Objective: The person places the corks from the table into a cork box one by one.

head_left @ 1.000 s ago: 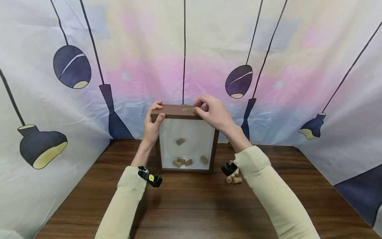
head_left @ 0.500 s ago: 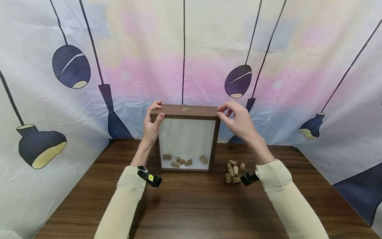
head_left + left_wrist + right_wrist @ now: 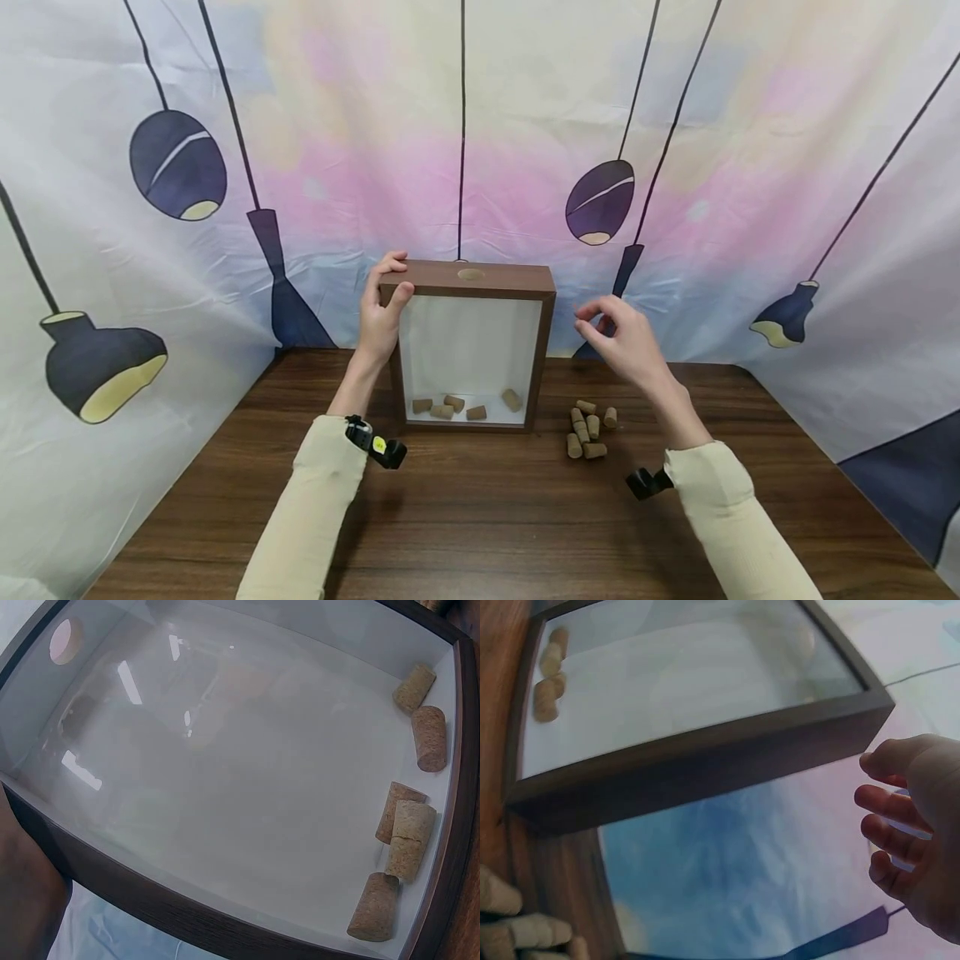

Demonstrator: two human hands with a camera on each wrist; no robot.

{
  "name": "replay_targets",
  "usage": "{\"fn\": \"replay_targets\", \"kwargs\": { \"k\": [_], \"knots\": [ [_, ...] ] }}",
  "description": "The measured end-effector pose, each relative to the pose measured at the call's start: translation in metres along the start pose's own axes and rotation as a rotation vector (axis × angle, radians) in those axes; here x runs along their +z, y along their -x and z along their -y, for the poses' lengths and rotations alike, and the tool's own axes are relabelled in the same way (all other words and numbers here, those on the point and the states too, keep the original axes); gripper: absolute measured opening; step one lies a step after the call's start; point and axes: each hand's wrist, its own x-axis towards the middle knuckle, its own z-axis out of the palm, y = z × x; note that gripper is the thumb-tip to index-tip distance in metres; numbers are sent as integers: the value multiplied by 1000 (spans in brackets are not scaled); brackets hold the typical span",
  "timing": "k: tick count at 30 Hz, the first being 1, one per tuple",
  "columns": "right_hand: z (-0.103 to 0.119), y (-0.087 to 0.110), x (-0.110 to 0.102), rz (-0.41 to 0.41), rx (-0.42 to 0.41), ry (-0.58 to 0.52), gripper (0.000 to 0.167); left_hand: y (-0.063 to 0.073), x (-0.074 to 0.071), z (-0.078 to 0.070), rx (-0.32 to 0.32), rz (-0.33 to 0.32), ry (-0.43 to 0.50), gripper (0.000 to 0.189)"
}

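A brown wooden shadow box [image 3: 542, 358] with a clear front stands upright on the table. Its top has an oval hole [image 3: 471, 274]. Several wine corks [image 3: 476, 412] lie along the bottom inside, also visible behind the pane in the left wrist view. My left hand [image 3: 381, 321] grips the upper left corner, thumb on the front edge and fingers over the top. To the right of the box, my right hand [image 3: 626, 337] hangs in the air with loosely bent fingers, holding nothing. Below it lies a loose pile of corks [image 3: 592, 427].
The dark wood-grain table [image 3: 480, 517] runs back to a cloth backdrop [image 3: 360, 125] printed with hanging lamps, which closes in the back and both sides. A small black camera [image 3: 647, 483] sits on the right wrist, another on the left.
My right hand has moved from the hole rightward and down, off the box. A cork falling inside has come to rest on the bottom. My left hand keeps its hold.
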Motion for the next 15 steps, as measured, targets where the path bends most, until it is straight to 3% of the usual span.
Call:
{"fn": "replay_targets", "kwargs": {
  "k": [7,15],
  "knots": [
    [-23,21,5,60,44,17,10,0,1,-1,3,3,-9,73],
    [-46,42,13,179,150,25,13,0,0,-2,-2,7,-21,70]
  ]
}}
